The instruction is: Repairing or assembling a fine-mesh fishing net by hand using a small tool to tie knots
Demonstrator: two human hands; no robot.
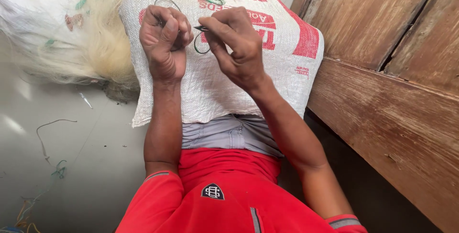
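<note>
A white woven sack [215,84] is laid over the lap, hemmed on the right by wooden boards [392,113]; open floor [86,156] is seen leftward. A dark needle [201,28] is pinched by the right hand [236,46], just beside the clenched left hand [165,34].

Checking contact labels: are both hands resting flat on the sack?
No: the left hand is curled into a fist and the right hand pinches a small dark tool above the white sack.

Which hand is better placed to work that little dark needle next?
Probably the right hand: its fingers pinch the dark needle over the white sack. The left hand is a closed fist beside it.
</note>
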